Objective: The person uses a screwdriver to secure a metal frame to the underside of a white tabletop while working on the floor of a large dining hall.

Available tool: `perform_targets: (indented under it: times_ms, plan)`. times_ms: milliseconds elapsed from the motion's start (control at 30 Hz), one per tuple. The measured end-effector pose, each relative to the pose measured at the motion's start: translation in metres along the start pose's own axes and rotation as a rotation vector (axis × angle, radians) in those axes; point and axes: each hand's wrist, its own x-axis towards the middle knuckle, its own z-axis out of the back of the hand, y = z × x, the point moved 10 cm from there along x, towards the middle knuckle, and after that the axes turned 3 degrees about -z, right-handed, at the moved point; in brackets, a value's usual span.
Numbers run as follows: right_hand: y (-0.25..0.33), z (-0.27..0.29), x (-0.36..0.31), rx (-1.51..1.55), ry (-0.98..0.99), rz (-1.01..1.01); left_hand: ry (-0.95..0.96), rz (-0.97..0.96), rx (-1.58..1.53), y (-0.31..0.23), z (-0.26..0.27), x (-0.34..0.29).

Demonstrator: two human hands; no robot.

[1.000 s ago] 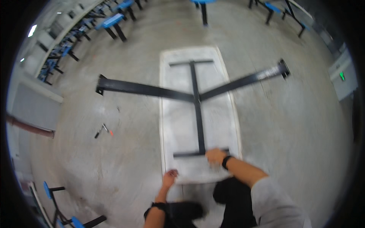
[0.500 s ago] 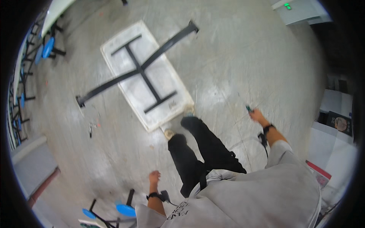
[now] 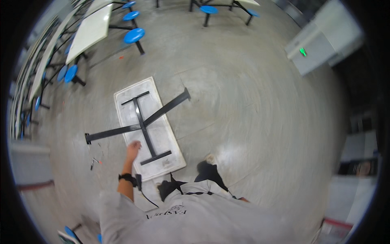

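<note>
An overturned white tabletop (image 3: 165,140) lies on the floor before my feet. Fixed across its underside is a black metal frame (image 3: 111,132), with two long arms reaching past the edges and two short crossbars. My left hand (image 3: 133,149) is over the tabletop's left edge, near the frame's middle, fingers loosely apart and holding nothing I can see. Only a sliver of my right hand (image 3: 243,199) shows beside my waist; the shirt hides its fingers and anything in them. A dark-and-silver hand tool (image 3: 94,163) lies on the floor left of the tabletop.
White tables (image 3: 91,34) with blue round stools (image 3: 134,35) line the left side and far end. A white cabinet-like block (image 3: 325,38) stands at the far right. Stacked boxes (image 3: 349,199) are near the right edge. A small orange piece (image 3: 121,57) lies on the floor.
My left hand has moved forward over the tabletop. My right hand, earlier out to the right with a green-handled tool, has drawn in to my waist. The view has tilted toward the far tables.
</note>
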Motion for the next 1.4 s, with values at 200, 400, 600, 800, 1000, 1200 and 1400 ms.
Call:
perform_targets:
  times_ms: [200,400,600,800,1000,1200,1400]
  plan:
    - [0.055,0.161,0.149,0.489,-0.103,0.202,0.001,0.046,0.229,-0.07,-0.01,0.022]
    - [0.137,0.355,0.227,0.54,-0.375,0.471,0.221,0.591,0.155,0.002,-0.106,-0.001]
    - [0.171,0.439,0.222,0.514,-0.091,0.468,0.006,0.655,0.155,0.061,-0.164,0.055]
    - [0.249,0.514,0.139,0.13,-0.01,0.372,0.031,0.084,-0.05,-0.18,-0.23,0.27]
    - [0.356,0.652,0.22,-0.405,0.109,0.385,-0.926,0.275,-0.119,-0.13,-0.133,0.044]
    - [0.62,0.824,0.302,-0.679,0.08,0.442,-1.681,1.401,0.194,-0.233,-0.36,-0.258]
    - [0.98,0.843,0.209,-0.338,-0.001,0.933,-1.657,1.544,-0.57,-0.326,-0.564,-0.098]
